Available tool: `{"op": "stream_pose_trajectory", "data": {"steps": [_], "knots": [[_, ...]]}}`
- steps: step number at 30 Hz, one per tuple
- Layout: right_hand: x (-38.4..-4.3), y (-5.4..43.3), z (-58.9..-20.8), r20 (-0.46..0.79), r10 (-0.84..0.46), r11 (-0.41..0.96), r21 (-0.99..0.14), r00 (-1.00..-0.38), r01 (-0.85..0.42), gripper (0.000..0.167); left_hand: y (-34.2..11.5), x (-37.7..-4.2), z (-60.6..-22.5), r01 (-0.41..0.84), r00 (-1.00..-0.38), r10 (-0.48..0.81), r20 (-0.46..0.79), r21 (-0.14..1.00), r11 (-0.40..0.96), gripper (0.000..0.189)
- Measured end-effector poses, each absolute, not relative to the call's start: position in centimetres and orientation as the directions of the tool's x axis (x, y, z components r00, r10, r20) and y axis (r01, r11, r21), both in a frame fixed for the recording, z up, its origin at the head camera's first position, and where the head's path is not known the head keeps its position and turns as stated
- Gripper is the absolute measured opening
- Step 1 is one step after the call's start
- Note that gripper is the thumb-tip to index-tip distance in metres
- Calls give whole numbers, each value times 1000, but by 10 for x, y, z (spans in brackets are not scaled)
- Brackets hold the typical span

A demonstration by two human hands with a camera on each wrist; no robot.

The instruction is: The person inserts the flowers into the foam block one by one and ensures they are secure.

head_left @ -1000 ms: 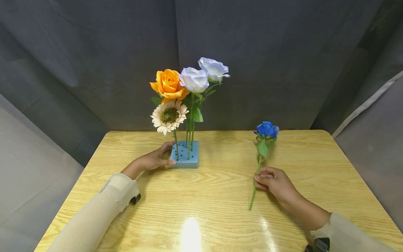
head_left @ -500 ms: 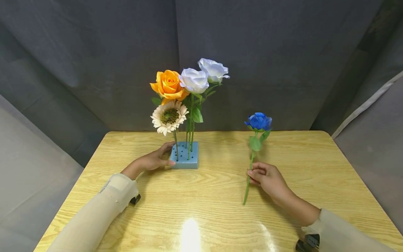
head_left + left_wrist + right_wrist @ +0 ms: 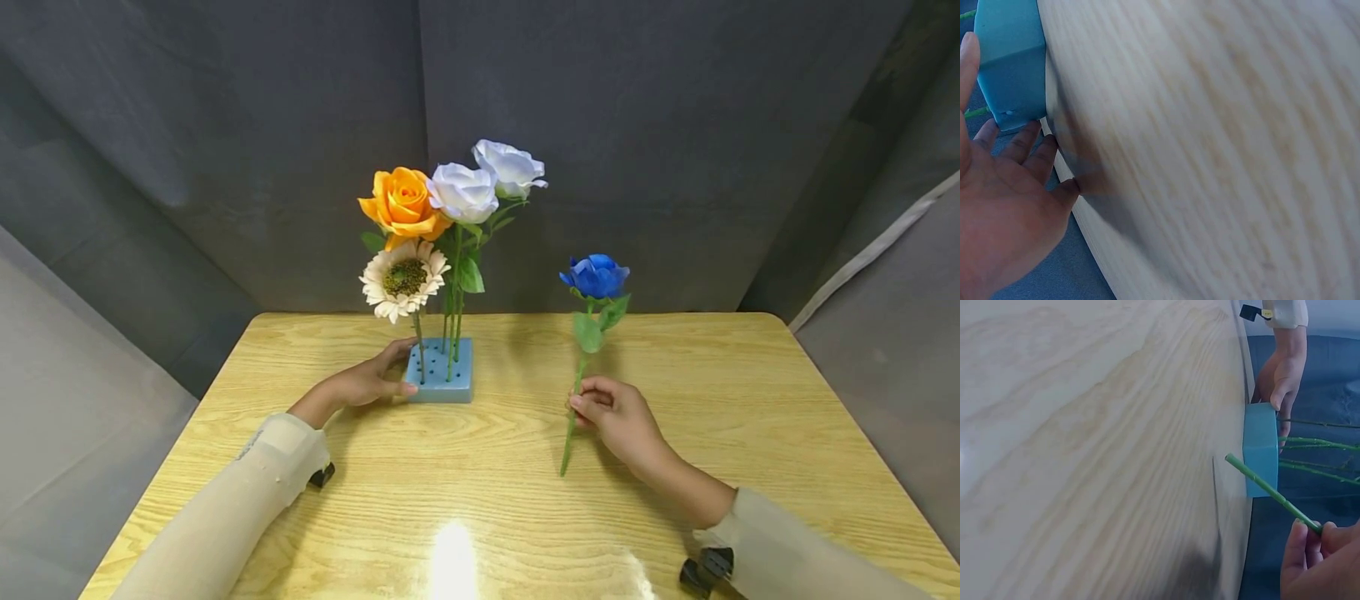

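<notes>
My left hand (image 3: 367, 382) holds the left side of a light blue block (image 3: 442, 393) with small holes in its top, thumb at the front corner. In the left wrist view its fingers touch the block (image 3: 1013, 56). Upright in the block stand an orange rose (image 3: 405, 204), a cream sunflower (image 3: 403, 279) and two pale white roses (image 3: 462, 193). To the right, my right hand (image 3: 621, 417) pinches a blue rose (image 3: 596, 277) by its green stem, bloom up and slightly tilted. The right wrist view shows the bare stem end (image 3: 1260, 481) above the table, apart from the block.
Both hands work over a wooden table (image 3: 495, 492) with a bright reflection near its front. Dark grey curtains (image 3: 637, 125) hang behind its back edge, and lighter cloth (image 3: 67, 433) hangs at the left.
My right hand has moved left with the blue rose, bringing it closer to the block and somewhat higher in view. The left hand and the block have stayed put.
</notes>
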State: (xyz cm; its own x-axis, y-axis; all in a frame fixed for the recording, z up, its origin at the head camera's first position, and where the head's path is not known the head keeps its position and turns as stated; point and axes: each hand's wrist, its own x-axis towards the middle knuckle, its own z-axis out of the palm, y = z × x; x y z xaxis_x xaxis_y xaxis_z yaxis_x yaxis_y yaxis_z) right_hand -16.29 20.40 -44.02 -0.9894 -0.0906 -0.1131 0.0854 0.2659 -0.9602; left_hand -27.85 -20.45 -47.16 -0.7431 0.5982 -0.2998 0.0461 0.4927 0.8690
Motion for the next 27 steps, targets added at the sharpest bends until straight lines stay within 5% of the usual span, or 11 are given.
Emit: {"op": "stream_pose_trajectory", "data": {"steps": [27], "knots": [[-194, 144, -433, 186, -107, 233, -950, -977, -206, 10, -205, -280, -474, 63, -740, 608, -288, 870, 489, 92]]}}
